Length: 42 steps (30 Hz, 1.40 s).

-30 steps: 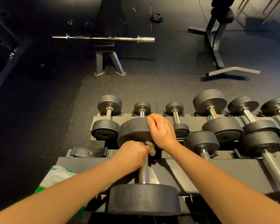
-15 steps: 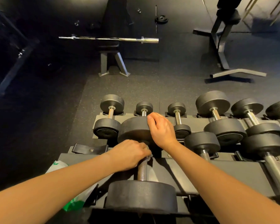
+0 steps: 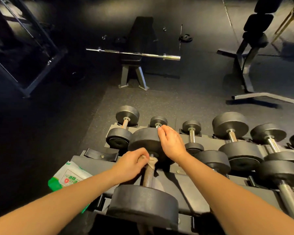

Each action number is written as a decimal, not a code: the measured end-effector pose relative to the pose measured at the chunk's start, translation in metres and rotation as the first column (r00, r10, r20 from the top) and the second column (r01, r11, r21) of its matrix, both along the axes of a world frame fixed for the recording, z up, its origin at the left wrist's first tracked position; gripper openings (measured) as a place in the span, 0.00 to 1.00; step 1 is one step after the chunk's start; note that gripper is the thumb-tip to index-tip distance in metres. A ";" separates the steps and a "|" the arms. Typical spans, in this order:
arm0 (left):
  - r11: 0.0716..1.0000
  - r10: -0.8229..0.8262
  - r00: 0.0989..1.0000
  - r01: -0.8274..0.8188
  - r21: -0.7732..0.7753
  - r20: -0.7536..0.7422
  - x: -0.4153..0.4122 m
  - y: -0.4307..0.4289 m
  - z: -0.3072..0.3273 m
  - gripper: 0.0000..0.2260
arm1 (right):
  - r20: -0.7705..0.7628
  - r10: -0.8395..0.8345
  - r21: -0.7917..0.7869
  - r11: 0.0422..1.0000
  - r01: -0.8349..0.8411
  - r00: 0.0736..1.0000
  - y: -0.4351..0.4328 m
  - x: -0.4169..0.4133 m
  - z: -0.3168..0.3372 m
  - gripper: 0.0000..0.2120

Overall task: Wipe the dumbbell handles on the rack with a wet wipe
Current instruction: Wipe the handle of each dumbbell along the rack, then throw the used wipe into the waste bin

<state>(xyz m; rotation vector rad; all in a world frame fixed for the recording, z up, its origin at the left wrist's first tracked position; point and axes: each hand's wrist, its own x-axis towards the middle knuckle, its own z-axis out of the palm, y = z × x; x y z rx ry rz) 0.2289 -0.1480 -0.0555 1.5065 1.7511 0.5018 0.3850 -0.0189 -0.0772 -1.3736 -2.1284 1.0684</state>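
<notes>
Wiping is under way on the leftmost black round-headed dumbbell (image 3: pixel 143 204) on the front tier of the dark grey metal rack (image 3: pixel 193 197). The left hand (image 3: pixel 131 164) clenches a crumpled beige wet wipe (image 3: pixel 152 161) around the far end of the knurled steel handle (image 3: pixel 147 178), right against the far head (image 3: pixel 143 141). The right hand (image 3: pixel 172 143) sits on top of that far head with its fingers curled over the edge, likely steadying it. The dumbbell lies in its cradle near the rack's left end, its near head at the front edge.

Progress looks early. The near stretch of this handle is bare of the wipe, and whether it is already cleaned can't be told. The grey dumbbells to the right (image 3: pixel 278 172) and the smaller back-tier row (image 3: pixel 192 133) show no sign of cleaning, so most handles are probably left. A green-and-white wipes pack (image 3: pixel 70 175) lies at the rack's left edge, ready for a fresh sheet.
</notes>
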 end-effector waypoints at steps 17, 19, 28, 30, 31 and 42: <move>0.747 -0.078 0.994 0.106 -0.656 0.071 0.010 0.001 0.023 0.15 | 0.123 0.080 -0.134 0.989 -0.064 0.989 0.000 0.004 0.025 0.20; 0.719 -0.094 0.995 0.084 -0.690 0.023 0.020 0.001 0.040 0.09 | 0.174 0.114 -0.156 0.984 -0.087 0.978 0.000 0.006 0.029 0.21; 0.852 0.271 0.956 -0.293 -0.434 -0.114 0.024 -0.026 0.073 0.08 | 0.033 0.422 0.133 0.897 -0.422 0.906 -0.055 -0.007 0.087 0.14; 0.854 0.450 0.893 -0.424 -0.302 0.019 0.021 -0.048 0.088 0.08 | -0.025 0.482 0.034 0.876 -0.481 0.876 -0.067 -0.017 0.094 0.13; 0.838 0.509 0.859 -0.483 -0.253 0.047 0.020 -0.060 0.095 0.11 | -0.042 0.507 -0.006 0.862 -0.507 0.861 -0.072 -0.023 0.096 0.13; 0.469 0.854 0.460 -0.883 0.023 0.245 -0.030 -0.215 0.121 0.11 | -0.272 0.701 -0.281 0.597 -0.751 0.659 -0.181 -0.128 0.136 0.08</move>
